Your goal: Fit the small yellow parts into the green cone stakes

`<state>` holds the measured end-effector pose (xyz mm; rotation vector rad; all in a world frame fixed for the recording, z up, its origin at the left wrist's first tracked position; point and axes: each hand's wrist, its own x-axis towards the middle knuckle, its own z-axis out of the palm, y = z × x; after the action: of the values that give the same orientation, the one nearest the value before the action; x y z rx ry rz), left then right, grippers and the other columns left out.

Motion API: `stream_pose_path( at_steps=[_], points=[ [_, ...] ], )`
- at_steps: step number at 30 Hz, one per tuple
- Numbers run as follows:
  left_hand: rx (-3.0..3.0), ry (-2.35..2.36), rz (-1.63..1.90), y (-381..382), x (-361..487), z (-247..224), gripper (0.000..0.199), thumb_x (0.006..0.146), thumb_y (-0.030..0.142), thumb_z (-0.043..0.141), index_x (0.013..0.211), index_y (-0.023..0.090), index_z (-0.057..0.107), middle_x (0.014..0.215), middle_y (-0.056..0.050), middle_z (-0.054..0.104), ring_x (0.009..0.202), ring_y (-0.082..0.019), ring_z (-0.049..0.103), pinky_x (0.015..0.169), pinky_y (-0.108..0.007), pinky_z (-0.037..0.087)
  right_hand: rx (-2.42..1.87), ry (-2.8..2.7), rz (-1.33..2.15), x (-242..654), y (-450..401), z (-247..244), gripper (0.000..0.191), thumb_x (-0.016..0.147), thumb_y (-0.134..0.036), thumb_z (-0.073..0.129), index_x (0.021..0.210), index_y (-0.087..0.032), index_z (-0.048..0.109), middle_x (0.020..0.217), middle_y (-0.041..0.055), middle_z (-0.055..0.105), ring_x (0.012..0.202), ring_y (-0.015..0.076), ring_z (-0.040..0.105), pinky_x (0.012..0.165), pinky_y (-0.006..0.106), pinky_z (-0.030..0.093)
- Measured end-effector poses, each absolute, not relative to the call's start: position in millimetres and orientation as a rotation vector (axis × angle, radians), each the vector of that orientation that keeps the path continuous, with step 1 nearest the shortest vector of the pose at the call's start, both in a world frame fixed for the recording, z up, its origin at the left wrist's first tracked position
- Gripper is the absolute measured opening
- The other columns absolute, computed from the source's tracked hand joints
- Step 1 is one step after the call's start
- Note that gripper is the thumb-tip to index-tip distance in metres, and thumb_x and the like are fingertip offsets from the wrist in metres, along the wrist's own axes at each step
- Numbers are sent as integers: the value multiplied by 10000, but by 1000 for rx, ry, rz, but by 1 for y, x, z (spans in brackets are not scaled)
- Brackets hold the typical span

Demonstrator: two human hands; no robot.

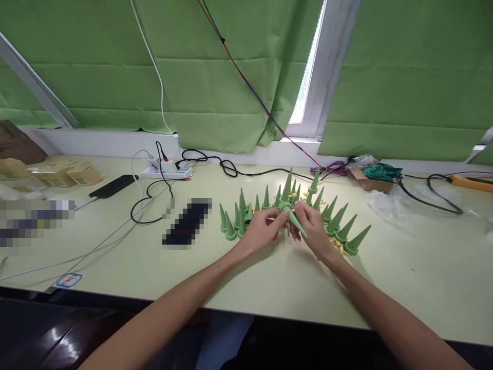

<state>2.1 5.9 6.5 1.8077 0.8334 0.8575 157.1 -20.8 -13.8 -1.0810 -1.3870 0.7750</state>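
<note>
Between my two hands is a green cone-shaped piece point(297, 224), its tip pointing down to the right and its round base up and left. My left hand point(265, 226) has its fingers closed on the base side. From the other side, my right hand point(313, 231) pinches at the piece, its lower fingers curled under and partly hidden. Many green cones stand around the hands, among them one at the right end point(357, 240) and one at the left point(230, 227). Small yellow pieces point(338, 245) lie between the cones.
A pixelated dark object point(188, 222) lies left of the cones. Farther left are a black device point(114, 186), a white power strip point(166, 170) with cables, and yellowish boxes point(82, 173). At the back right, an open cardboard box point(372, 181) stands by clear plastic point(393, 205).
</note>
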Motion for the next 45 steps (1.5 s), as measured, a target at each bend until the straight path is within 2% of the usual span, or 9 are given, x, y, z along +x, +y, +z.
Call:
stream_pose_path(
  at_steps=[9, 16, 24, 31, 41, 45],
  points=[
    [1847, 823, 878, 7, 1, 2, 375, 866, 537, 586, 772, 174, 570, 556, 42, 513, 442, -90, 449, 480, -243, 345, -1153, -1370, 728, 159, -17, -15, 487, 943, -610, 429, 646, -235, 341, 470, -62, 365, 427, 115, 397, 428, 259, 318],
    [1876, 882, 864, 8, 2, -1, 362, 854, 550, 598, 830, 191, 562, 496, 52, 463, 433, -108, 437, 471, -246, 301, -1190, -1390, 628, 160, -17, -15, 506, 947, -588, 437, 609, -222, 353, 521, -48, 345, 481, 109, 337, 453, 261, 299],
    [1899, 871, 878, 11, 3, -8, 326, 792, 459, 694, 878, 203, 513, 458, 86, 403, 430, -97, 376, 460, -233, 255, -1116, -1346, 833, 159, -18, -16, 480, 942, -566, 476, 613, -228, 382, 451, -67, 346, 359, 95, 344, 367, 256, 299],
    [1938, 877, 879, 10, 3, -6, 292, 822, 401, 655, 963, 190, 511, 483, 86, 411, 456, -101, 396, 458, -223, 281, -1057, -1309, 907, 158, -16, -18, 490, 939, -541, 503, 590, -223, 372, 426, -74, 334, 353, 83, 321, 346, 242, 271],
    [2152, 797, 1071, 14, 4, -15, 116, 842, 240, 619, 891, 171, 540, 743, 23, 518, 554, -75, 439, 516, -210, 350, -1101, -1347, 906, 157, -18, -13, 496, 949, -450, 503, 535, -215, 364, 368, -70, 343, 333, 78, 342, 367, 242, 275],
    [2200, 774, 1131, 14, 4, -16, 96, 825, 183, 624, 890, 167, 554, 783, 16, 541, 551, -66, 445, 526, -207, 367, -1088, -1321, 922, 157, -17, -14, 494, 943, -459, 514, 538, -213, 375, 371, -69, 347, 330, 78, 340, 357, 241, 273]
  ],
)
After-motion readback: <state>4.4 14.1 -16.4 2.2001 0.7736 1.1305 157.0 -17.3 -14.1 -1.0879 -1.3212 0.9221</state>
